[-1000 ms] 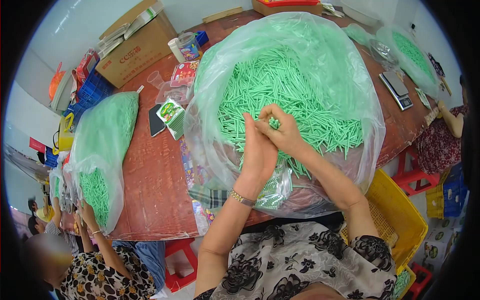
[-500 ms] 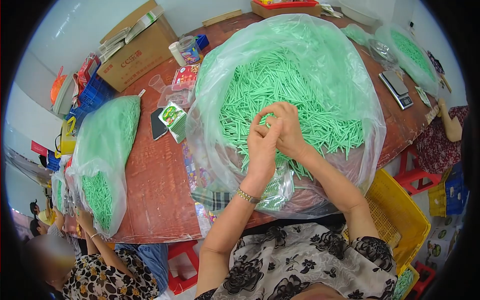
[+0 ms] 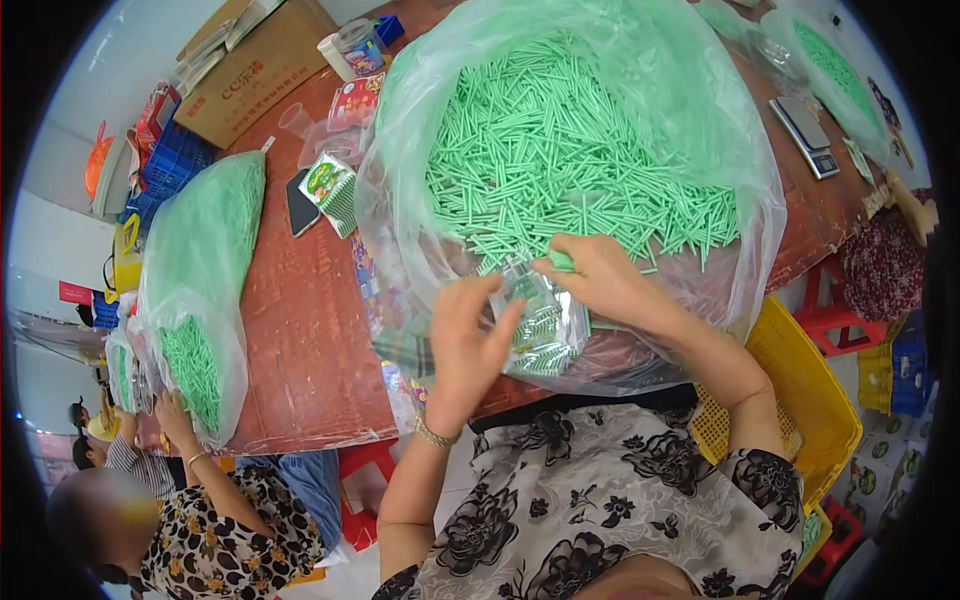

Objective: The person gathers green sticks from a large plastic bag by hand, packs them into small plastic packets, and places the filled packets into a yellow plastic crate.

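Observation:
In front of me a big clear plastic bag [image 3: 745,200] lies spread wide, heaped with thin green sticks [image 3: 560,150]. My right hand [image 3: 605,280] is closed at the near edge of the heap, with a small bundle of green sticks [image 3: 562,261] between thumb and fingers. To its left, my left hand [image 3: 468,335] has thumb and fingers apart and nothing visible between them. Shiny clear printed packets [image 3: 548,335] lie between the two hands on the bag's near side. Whether the left fingertips touch a packet, I cannot tell.
A second bag of green sticks [image 3: 205,240] lies at left, where a co-worker's hand [image 3: 175,420] reaches in. A phone [image 3: 301,203] and a green-white packet [image 3: 330,192] sit beside my bag. A digital scale [image 3: 806,135] stands right; a yellow crate [image 3: 815,385] is beside me.
My hands were together above the sticks; they have separated and come nearer to me over the packets. The left hand has opened, and the green bundle now shows in the right. The view has shifted slightly.

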### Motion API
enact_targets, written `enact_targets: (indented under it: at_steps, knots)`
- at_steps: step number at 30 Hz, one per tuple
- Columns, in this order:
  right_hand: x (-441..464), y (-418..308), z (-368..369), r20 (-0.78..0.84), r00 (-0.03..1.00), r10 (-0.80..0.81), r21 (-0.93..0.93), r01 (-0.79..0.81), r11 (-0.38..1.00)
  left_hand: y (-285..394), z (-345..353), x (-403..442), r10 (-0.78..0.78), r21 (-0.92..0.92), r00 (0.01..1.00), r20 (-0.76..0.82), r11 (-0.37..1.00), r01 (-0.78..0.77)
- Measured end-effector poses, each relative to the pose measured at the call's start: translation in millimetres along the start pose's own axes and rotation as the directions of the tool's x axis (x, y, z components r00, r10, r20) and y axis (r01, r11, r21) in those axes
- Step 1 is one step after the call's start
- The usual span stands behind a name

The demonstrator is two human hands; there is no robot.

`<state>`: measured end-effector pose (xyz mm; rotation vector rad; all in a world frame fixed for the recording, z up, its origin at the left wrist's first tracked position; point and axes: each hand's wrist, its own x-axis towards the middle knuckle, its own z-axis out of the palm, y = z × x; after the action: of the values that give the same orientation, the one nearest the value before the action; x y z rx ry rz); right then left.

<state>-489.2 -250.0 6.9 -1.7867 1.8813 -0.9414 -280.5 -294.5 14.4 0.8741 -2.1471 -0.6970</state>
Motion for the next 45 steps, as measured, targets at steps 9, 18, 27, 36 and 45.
enact_targets:
  at_steps: [9,18,27,36,45]
  knots:
    - [-1,15,10,-0.066,0.998,0.002,-0.198,-0.015,0.98,3,16,-24,0.145,0.298,0.984,0.103,0.939,-0.17]
    - [3,-7,-22,-0.017,0.872,0.489,0.793,-0.286,0.537,19,27,42,-0.316,-0.415,0.942,-0.115,0.877,0.244]
    - [-15,8,-11,-0.073,0.973,0.218,0.737,-0.095,0.669,2,48,48,-0.393,-0.815,0.912,0.121,0.486,0.317]
    - [16,-1,-50,-0.097,0.995,0.037,0.64,0.033,0.767,-4,30,43,-0.007,-0.524,0.998,0.054,0.851,0.035]
    - [5,-3,-25,-0.195,0.979,0.055,0.489,0.049,0.871,16,39,41,-0.347,-0.756,0.917,0.197,0.542,0.367]
